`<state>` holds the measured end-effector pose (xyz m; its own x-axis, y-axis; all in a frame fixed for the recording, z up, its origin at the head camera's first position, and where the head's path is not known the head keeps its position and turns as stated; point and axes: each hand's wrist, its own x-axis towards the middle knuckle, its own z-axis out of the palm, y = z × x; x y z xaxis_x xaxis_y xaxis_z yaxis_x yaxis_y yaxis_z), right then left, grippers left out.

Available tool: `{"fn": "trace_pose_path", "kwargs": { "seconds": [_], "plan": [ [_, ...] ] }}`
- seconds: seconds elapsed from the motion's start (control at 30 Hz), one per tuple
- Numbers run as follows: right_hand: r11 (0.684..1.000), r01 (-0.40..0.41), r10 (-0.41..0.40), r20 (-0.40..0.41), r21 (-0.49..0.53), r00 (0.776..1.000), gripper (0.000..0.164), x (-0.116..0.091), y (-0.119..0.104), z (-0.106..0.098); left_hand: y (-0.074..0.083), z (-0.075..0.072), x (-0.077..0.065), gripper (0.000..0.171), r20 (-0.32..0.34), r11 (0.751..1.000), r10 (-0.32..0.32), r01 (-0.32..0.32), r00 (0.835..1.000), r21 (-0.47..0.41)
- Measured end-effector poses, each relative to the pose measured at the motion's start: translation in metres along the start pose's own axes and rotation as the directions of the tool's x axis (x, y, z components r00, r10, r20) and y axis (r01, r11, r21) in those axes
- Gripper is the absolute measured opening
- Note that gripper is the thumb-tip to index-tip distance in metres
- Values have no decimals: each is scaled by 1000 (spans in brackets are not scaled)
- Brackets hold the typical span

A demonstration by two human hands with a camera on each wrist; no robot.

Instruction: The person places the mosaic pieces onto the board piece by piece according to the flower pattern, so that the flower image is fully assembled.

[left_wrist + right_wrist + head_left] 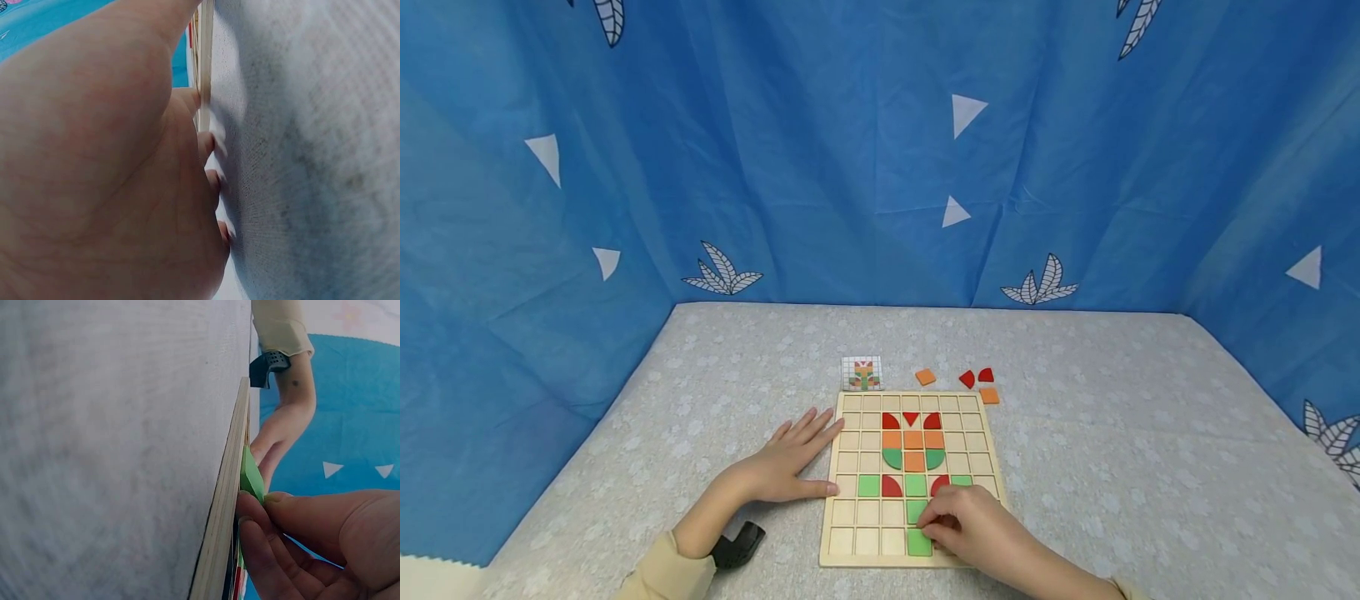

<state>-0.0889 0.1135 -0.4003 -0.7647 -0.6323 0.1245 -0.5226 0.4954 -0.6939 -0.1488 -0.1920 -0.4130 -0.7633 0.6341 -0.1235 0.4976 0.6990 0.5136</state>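
Observation:
A wooden grid board (842, 533) lies on the table, bearing red, orange and green tiles in several of its cells. Near the board's front edge, my right hand (973, 525) pinches a light green square tile (252, 475) between thumb and fingers. In the right wrist view that tile is tilted, one edge close to the board. My left hand (786, 467) lies spread flat at the board's left side, its thumb and fingertips touching the edge. The left wrist view shows mostly its palm (112, 175), with the board's side beyond.
Behind the board lies a small pattern card (861, 373). Loose pieces sit to its right: an orange square (926, 377), another orange square (990, 396), a red piece (967, 379) and a second red piece (986, 375). A blue curtain (850, 167) hangs around the table.

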Motion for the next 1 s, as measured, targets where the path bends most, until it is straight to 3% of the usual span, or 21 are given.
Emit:
{"fn": "trace_pose_path", "kwargs": {
  "seconds": [0.33, 0.5, 0.7, 0.87, 1.0],
  "plan": [
    [1000, 18, -17, -34, 19, 999, 8, 2, 2, -6, 0, 0, 0, 87, 2, 1000, 3, -3, 1000, 0],
    [992, -51, 59, -65, 117, 996, 6, 8, 12, -26, 0, -1, 0, 87, 4, 1000, 3, -3, 1000, -5],
    [975, -183, 201, -156, 125, 967, 11, 22, 44, -62, 1, -1, -1, 87, 6, 1000, 7, -7, 1000, -9],
    [972, -220, 235, -241, 87, 942, 15, 31, 80, -87, 0, 0, -1, 87, 0, 1000, 8, -8, 1000, -6],
    [963, -258, 268, -265, 73, 926, 19, 37, 105, -97, 0, 0, -1, 87, -3, 1000, 9, -9, 1000, -6]
  ]
}}
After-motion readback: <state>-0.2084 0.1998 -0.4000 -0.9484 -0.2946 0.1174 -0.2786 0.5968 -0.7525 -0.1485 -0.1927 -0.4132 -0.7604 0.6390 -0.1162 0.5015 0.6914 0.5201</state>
